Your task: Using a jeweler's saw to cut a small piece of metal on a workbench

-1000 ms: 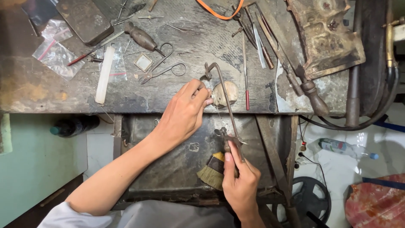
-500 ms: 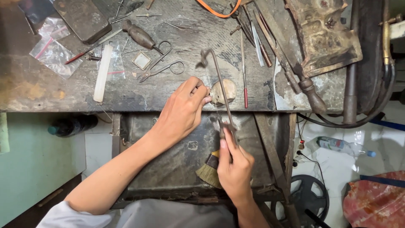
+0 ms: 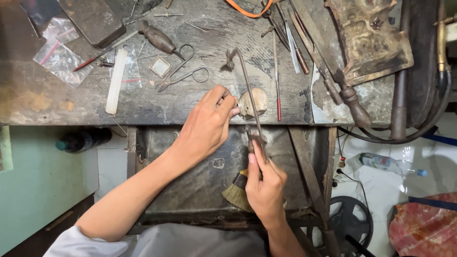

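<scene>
Saw [image 3: 247,90] in my right hand [image 3: 264,186], fingers wrapped tight on handle. My left hand [image 3: 207,124] pinches small piece on wooden peg [image 3: 253,102]. Brush [image 3: 236,194] below saw.

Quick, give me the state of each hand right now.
Left hand: fingers closed, pinching a small piece against the bench peg; the piece itself is too small to tell.
Right hand: closed around the handle of the saw frame.

Thin metal saw frame [image 3: 247,90] slanting across bench edge (handle gripped).
</scene>
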